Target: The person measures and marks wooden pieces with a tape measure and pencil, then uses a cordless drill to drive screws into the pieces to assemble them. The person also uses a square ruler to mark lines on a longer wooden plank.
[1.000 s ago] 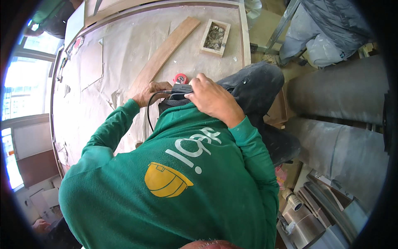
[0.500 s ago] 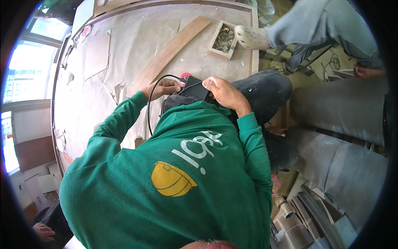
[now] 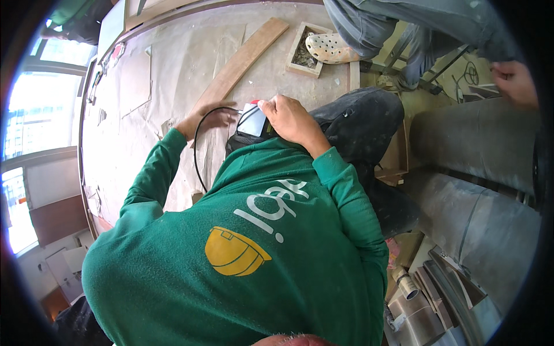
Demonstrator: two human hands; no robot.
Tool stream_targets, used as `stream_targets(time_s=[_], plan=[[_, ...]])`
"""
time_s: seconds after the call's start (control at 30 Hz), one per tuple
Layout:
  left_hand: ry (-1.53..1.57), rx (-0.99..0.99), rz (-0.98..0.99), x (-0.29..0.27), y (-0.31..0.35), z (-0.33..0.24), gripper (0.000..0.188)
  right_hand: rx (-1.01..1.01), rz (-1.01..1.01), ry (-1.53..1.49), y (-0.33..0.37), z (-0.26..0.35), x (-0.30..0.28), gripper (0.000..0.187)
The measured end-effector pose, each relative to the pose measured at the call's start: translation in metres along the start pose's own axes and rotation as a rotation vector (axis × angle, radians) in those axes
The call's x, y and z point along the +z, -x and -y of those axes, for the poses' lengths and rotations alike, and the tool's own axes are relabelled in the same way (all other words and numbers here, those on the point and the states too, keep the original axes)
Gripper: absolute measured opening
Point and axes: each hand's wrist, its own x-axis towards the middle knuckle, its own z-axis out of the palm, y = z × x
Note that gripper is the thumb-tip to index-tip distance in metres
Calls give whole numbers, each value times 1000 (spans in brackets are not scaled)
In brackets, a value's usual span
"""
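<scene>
At my waist is a small flat box-shaped device [image 3: 252, 122], pale and shiny on top, with a black cable [image 3: 198, 144] running from it in a loop to the left. My right hand [image 3: 290, 120] grips its right edge, thumb and fingers closed. Beside the device's left end, my left hand [image 3: 211, 120] has its fingers stretched out behind the cable, slightly blurred and apart from the box. Black mesh fabric [image 3: 238, 140] lies under the device. Something red [image 3: 254, 102] shows just behind it, mostly hidden.
A long wooden board [image 3: 245, 57] lies across the paper-covered surface [image 3: 179, 63]. Beyond it, a wooden box [image 3: 305, 70] holds debris. Another person's clog-shod foot [image 3: 332, 49] reaches over that box. Large grey rolls [image 3: 473, 147] lie at right, above stacked offcuts [image 3: 441, 288].
The device has tilted, turning a pale face up. My left hand has drawn left from it and its fingers have straightened. The other person's foot has shifted left over the wooden box.
</scene>
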Motion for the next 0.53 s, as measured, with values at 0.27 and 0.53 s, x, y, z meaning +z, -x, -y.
stream_targets(time_s=[0.27,0.53], plan=[[-769,153,73,47,-17,-97,135,140,147,-117,-20,-25,-2,61],[-787,-86,2,82,-31,-98,115,193,100,-555,-7,-20,-18,61]])
